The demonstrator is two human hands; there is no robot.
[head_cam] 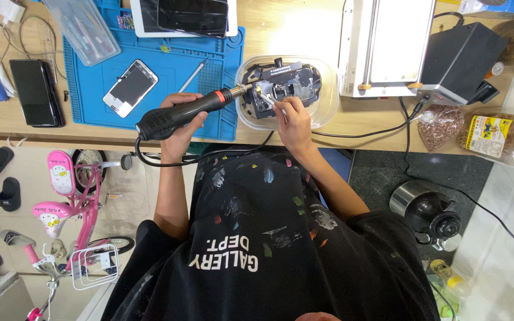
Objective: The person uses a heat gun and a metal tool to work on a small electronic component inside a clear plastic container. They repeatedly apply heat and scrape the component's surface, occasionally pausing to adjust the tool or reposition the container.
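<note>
Left hand (181,122) grips hot-air gun (182,113); right hand (292,122) pinches tweezers (273,102).

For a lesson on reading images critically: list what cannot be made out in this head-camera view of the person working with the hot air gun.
- Tool in the right hand: too small, mostly covered by the fingers.
- Part inside the black fixture: hidden by glare and clamps.
- Hot air gun handle: covered by the left hand.
- White machine: cut off by the top edge.
</note>
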